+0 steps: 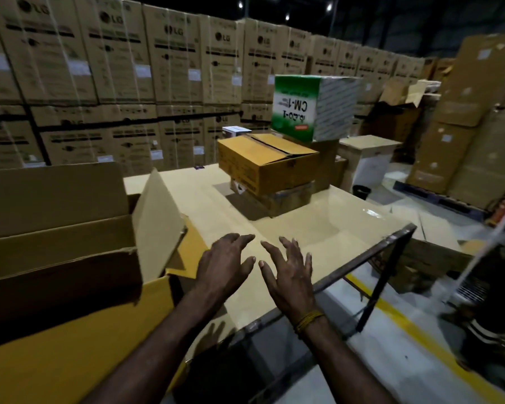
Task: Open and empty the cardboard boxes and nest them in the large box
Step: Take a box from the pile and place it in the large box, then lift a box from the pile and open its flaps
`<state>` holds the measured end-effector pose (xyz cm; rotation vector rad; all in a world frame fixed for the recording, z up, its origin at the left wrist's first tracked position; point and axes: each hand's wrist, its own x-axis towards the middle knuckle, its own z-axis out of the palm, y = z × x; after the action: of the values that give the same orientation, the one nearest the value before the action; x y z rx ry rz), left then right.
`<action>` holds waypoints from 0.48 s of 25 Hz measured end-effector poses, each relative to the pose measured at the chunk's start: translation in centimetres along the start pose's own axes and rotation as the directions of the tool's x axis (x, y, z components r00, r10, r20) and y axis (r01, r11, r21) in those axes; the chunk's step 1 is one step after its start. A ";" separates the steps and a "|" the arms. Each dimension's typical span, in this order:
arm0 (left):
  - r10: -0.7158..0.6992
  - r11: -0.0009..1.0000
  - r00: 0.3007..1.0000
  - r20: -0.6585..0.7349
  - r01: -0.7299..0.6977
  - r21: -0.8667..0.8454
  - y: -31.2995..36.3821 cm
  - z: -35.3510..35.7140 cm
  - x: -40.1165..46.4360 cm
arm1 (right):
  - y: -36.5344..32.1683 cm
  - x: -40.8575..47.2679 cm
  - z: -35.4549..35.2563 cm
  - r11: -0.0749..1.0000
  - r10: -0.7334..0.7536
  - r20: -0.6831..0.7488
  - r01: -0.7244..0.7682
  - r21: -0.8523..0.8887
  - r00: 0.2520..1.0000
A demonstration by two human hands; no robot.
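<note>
While both hands (260, 266) hover spread and empty at lower centre, the shut box (267, 164) waits mid-frame, likely their next target.

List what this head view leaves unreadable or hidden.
- Large box interior: hidden behind its raised flaps; its left side is cut off by the frame edge.
- Yellow box contents: flaps nearly closed.
- Box beneath it: mostly covered by the yellow box.
- Green-and-white carton print: upside down and blurred.
</note>
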<state>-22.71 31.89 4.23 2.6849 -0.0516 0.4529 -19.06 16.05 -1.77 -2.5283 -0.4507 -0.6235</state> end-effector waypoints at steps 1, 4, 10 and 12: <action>0.004 1.000 1.000 0.024 -0.004 0.007 0.6 1.1 0.7 | 1.0 0.2 -0.2 1.000 0.013 0.001 -0.013 -0.002 1.000; 0.022 1.000 0.997 0.073 -0.024 0.018 2.0 4.0 2.9 | 3.7 1.1 -0.2 0.999 0.049 0.012 -0.048 -0.009 0.999; 0.037 0.999 0.995 0.091 -0.035 -0.021 3.5 9.2 9.5 | 9.5 5.5 1.3 0.996 0.064 0.043 -0.061 -0.060 0.997; 0.025 0.999 0.997 0.074 -0.022 -0.043 3.8 10.8 12.7 | 11.6 8.0 2.1 0.995 0.067 0.054 -0.063 -0.071 0.996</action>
<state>-7.73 24.45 0.53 2.6609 -0.1127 0.3549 -6.74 9.19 -3.81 -2.6201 -0.3706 -0.5533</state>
